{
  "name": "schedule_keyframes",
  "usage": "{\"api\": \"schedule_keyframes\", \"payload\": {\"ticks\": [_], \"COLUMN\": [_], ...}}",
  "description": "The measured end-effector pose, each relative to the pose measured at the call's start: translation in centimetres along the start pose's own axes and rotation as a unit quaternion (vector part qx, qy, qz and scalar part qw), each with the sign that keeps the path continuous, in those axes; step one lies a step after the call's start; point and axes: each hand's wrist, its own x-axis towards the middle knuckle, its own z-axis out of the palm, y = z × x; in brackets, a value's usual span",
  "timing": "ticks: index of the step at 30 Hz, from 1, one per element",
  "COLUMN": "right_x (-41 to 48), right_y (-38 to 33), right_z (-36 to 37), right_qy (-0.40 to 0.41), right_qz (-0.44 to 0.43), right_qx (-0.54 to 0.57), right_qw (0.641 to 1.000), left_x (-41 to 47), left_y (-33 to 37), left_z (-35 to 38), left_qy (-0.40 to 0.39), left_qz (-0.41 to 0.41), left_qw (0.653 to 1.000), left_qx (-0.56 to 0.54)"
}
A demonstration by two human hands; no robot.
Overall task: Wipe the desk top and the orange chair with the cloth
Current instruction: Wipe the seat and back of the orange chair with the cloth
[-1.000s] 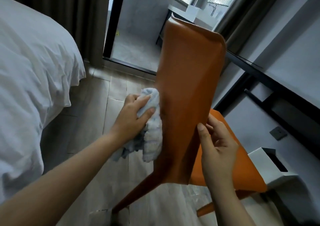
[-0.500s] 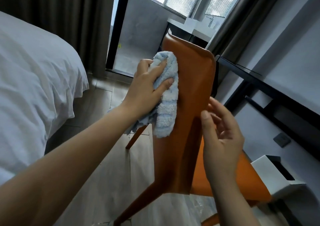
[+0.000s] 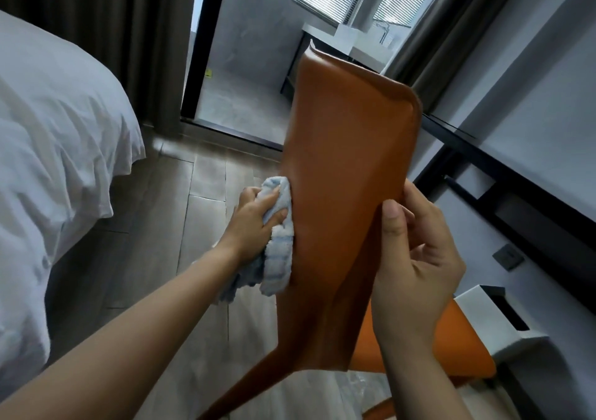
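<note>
The left hand (image 3: 254, 216) is closed around a bunched pale blue-and-white cloth (image 3: 277, 242), its fingers spread over the fabric and pressing it flat against the left edge of the orange chair's backrest (image 3: 348, 168), about halfway up the rear face. A loose tail of the cloth hangs below the wrist. The right hand (image 3: 416, 258) grips the opposite, right edge of the same backrest, thumb lying along the rear face and the other fingers curled round to the far side, so the backrest sits between the two hands. Below the right hand the orange seat (image 3: 451, 348) shows, with a white box-shaped bin (image 3: 490, 313) just beyond it. Further right of that hand runs the dark-framed surface (image 3: 503, 174) along the wall. Well to the left of the left hand lies a bed with white bedding (image 3: 54, 148), over wood-look floor (image 3: 180, 213).
</note>
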Motion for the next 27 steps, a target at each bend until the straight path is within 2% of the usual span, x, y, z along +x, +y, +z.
{"api": "schedule_keyframes", "payload": {"ticks": [9, 17, 22, 27], "right_x": [-0.7, -0.8, -0.7, -1.0], "right_y": [0.8, 0.9, 0.6, 0.0], "right_z": [-0.4, -0.4, -0.3, -0.9], "right_qy": [-0.019, -0.021, -0.024, -0.037], "right_qz": [-0.003, 0.004, 0.008, 0.045], "right_qx": [-0.017, -0.025, -0.019, -0.008], "right_qw": [1.0, 0.999, 1.0, 0.998], "left_x": [-0.8, -1.9, -4.2, -6.9], "left_y": [-5.3, -7.4, -8.0, -5.9], "left_z": [3.2, 4.4, 3.4, 0.4], "left_qy": [-0.042, -0.114, -0.146, -0.117], "left_qz": [-0.051, -0.083, -0.067, -0.029], "left_qw": [0.997, 0.986, 0.979, 0.977], "left_qx": [0.033, 0.091, 0.122, 0.175]}}
